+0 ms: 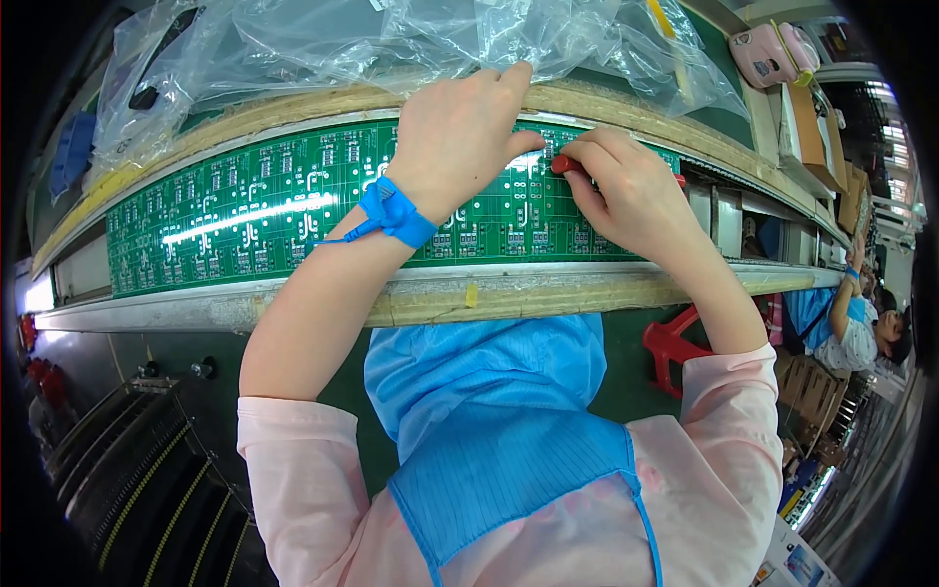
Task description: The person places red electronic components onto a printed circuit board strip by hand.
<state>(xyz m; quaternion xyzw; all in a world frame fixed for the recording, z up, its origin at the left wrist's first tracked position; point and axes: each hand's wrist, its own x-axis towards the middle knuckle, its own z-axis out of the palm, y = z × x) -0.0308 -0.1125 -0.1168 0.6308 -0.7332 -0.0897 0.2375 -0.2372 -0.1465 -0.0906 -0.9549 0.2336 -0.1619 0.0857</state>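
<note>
A long green circuit board (284, 230) with rows of white-marked pads lies across the rails in front of me. My left hand (455, 137), with a blue wrist strap (396, 212), reaches over the board to its far edge. Its fingers stretch toward the clear plastic and its thumb stands apart, so it is open. Over the right part of the board, my right hand (631, 191) is closed on a red rod-like tool (563, 164). One red end shows at the fingertips and another bit of red beyond the hand; its working end cannot be made out.
Crumpled clear plastic bags (411, 39) lie behind the far wooden rail (342, 101). The near rail (509, 293) runs along my front. Cardboard boxes (814, 137) and a pink case (773, 54) stand at right. A red stool (675, 342) is below; another person (846, 318) sits farther right.
</note>
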